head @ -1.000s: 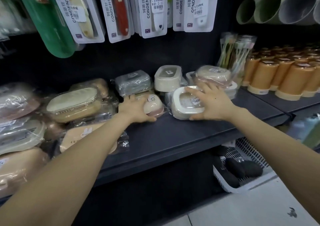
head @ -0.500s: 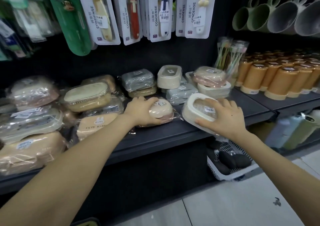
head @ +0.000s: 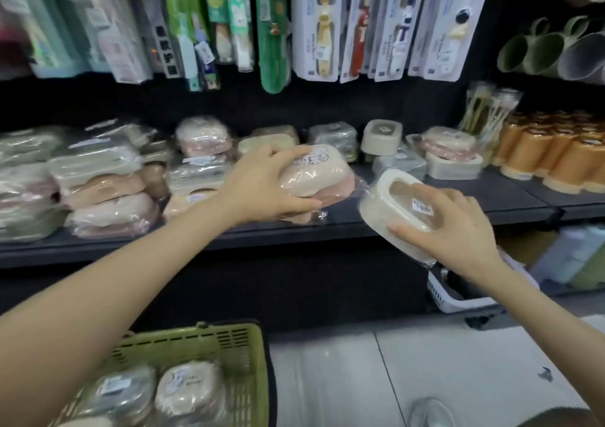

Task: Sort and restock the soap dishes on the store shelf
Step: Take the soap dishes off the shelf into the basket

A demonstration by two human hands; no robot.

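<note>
Left hand [head: 262, 184] is gripping a wrapped cream soap dish [head: 314, 173] at the front of the shelf [head: 491, 197], thumb underneath, seemingly lifting it off a pink dish [head: 342, 187]. Right hand [head: 448, 227] is clutching a white soap dish [head: 389, 210], tilted, out beyond the shelf edge, probably clearing room so like goes with like. The green basket [head: 248, 345] below is offering more dishes for restocking.

Shelf [head: 497, 197]: from 9 to 3 o'clock, carries stacked soap dishes [head: 101, 194].
Hanging packs [head: 327, 24]: 12 o'clock, above the shelf.
Cups [head: 556, 158]: 3 o'clock, on the shelf.
Basket [head: 248, 354]: 7 o'clock, on the floor, loose dishes [head: 190, 390] inside.
Bin [head: 465, 304]: 4 o'clock, under the shelf.
</note>
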